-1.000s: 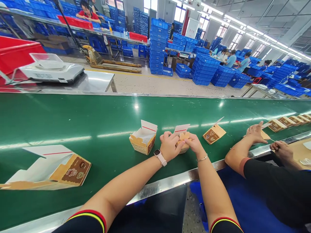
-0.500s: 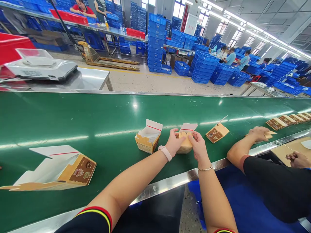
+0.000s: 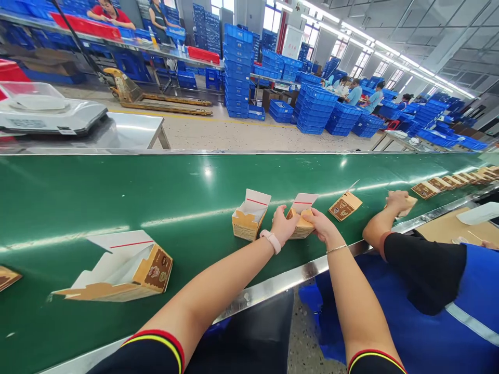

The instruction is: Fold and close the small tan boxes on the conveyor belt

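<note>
Between my hands a small tan and brown carton (image 3: 302, 229) stands on the green conveyor belt (image 3: 187, 200), its white flap with a red line raised at the back. My left hand (image 3: 284, 224) grips the carton's left side, and a pale band circles that wrist. At the right front corner, my right hand (image 3: 323, 226) has its fingers closed on the same carton. Just left of my left hand sits an open-topped carton (image 3: 247, 228) with its flap up. A larger-looking open carton (image 3: 154, 270) lies nearer on the left, brown printed end facing right.
Right of my hands another carton (image 3: 345, 206) stands tilted on the belt. A co-worker's hand (image 3: 397, 201) holds a carton there, beside a row of cartons (image 3: 440, 185). A metal rail (image 3: 273, 283) edges the belt. Beyond are a scale (image 3: 47, 111) and stacked blue crates (image 3: 237, 72).
The cartons on the left have shifted right along the belt, and another carton's corner has appeared at the left edge. My right hand has slid to the carton's right side. The co-worker's carton has turned.
</note>
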`<state>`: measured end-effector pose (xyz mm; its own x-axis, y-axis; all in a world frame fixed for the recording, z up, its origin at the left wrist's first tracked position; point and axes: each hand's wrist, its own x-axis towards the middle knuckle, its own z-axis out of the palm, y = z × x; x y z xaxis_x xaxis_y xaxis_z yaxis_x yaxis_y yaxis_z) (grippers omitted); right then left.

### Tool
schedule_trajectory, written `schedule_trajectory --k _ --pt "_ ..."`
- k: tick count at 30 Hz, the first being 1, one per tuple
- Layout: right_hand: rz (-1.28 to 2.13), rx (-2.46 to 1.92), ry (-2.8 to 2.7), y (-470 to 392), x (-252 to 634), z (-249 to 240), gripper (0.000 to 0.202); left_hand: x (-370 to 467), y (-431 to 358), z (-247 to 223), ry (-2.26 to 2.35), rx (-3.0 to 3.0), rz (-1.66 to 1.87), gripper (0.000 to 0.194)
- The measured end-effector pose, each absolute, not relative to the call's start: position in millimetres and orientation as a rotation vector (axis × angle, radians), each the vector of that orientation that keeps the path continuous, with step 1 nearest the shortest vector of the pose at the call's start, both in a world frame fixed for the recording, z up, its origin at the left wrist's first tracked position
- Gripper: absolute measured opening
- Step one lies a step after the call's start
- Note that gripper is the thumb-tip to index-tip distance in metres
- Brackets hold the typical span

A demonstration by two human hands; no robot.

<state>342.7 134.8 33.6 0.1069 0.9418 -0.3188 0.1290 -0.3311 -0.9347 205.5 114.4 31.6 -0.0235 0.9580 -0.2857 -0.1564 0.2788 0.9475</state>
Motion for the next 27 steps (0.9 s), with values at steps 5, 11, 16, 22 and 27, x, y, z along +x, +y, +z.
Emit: schedule_trajectory --k 5,11,16,22,27 --pt "1.11 -1.626 -1.094 143.7 359.5 42.0 0.029 170.2 48.8 35.5 1.065 1.251 1.196 0.03" --pt "0.414 -1.313 -0.992 118.7 357.4 44.4 0.036 113.5 40.6 -5.5 1.314 1.534 1.874 0.039" --pt "0.434 -1.036 -1.634 94.6 294.4 10.1 0.04 105.4 97.4 -22.0 1.289 1.737 1.673 0.05" --pt "0.699 -1.062 -1.774 125.5 273.1 5.0 0.031 129.2 117.0 -4.4 1.409 1.857 1.281 0.021" --pt "0.795 -1.151 -1.524 137.1 283.8 4.2 0.031 148.5 126.6 15.3 1.514 1.749 1.222 0.015"
